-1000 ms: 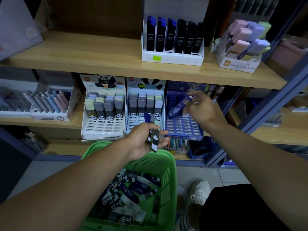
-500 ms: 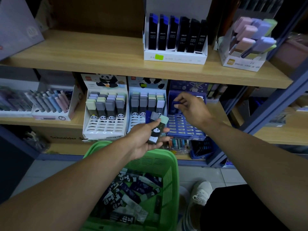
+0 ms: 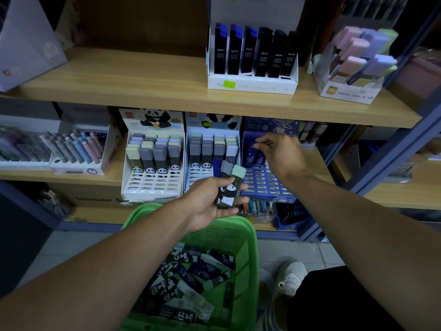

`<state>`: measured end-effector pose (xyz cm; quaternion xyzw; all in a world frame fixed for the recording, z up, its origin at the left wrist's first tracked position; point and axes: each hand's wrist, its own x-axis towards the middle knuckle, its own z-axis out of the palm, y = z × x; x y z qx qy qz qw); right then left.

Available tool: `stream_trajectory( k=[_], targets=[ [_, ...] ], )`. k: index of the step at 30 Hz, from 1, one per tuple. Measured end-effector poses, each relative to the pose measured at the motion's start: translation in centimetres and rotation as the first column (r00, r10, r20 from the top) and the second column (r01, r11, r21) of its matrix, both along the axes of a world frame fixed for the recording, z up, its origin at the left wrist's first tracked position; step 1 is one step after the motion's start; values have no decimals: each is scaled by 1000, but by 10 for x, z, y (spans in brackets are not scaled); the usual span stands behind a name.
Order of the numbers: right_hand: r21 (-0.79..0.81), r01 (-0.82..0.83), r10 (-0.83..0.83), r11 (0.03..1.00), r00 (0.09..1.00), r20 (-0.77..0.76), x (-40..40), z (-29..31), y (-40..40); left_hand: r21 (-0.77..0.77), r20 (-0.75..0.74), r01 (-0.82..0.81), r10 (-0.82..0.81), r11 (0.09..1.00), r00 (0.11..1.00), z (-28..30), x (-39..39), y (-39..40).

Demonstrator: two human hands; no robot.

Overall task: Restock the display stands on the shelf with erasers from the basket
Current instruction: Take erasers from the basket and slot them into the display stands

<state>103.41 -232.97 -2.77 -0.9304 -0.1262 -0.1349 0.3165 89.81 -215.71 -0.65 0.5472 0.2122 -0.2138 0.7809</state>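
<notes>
My left hand grips a small bunch of erasers in panda sleeves, grey and mint tops fanned out, above the green basket. Several more sleeved erasers lie loose in the basket. My right hand reaches into the upper rows of the blue display stand. Its curled fingertips sit at a blue eraser standing there; whether they still pinch it is too dark to tell. Two white panda stands, the middle one and the left one, hold erasers in their back rows only.
The upper shelf board overhangs the stands closely. It carries a box of dark lead cases and a box of pastel erasers. A pen box stands left of the stands. My shoe is on the floor beside the basket.
My right hand carried a blue eraser into the blue stand's upper rows and now stays there with fingers curled. My left hand rose slightly with its bunch of erasers.
</notes>
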Motion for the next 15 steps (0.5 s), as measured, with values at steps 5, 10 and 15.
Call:
stream_trajectory(
  k=[5,10,15],
  targets=[
    [-43,38,-40,998,998,-42,3,-1,3,12,7,0,0,1000,1000,-1,-1,1],
    [-121,50,-61,991,994,-95,5,-1,6,24,33,0,0,1000,999,-1,-1,2],
    [-33,37,-39,999,997,-65,0,4,5,28,60,-29,27,999,998,-4,1,5]
  ],
)
